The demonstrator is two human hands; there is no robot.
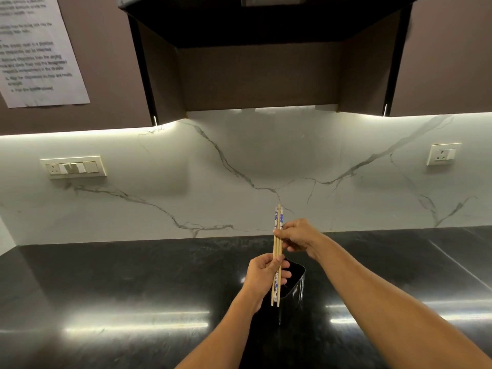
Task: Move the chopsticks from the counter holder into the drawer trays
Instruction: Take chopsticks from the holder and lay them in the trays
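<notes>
Our left hand [262, 278] grips the lower part of the chopsticks [277, 246], fingers curled round the bundle. Our right hand [298, 235] pinches the same bundle higher up between thumb and fingertips. So both hands are closed on the chopsticks, the left one lower and nearer to us.

The bundle mixes plain wooden sticks with blue-patterned ones and stands almost upright, its long axis close to vertical. It is held over the black holder [296, 291], which stands on the tabletop [133, 275] near the middle of its near edge. We cannot tell whether the lower ends are clear of the holder's rim, or whether more sticks remain in its dark inside.

No drawer shows. We judge it lies below the near edge, so the next move calls for lifting clear, bringing the bundle toward us and tipping it flat.
</notes>
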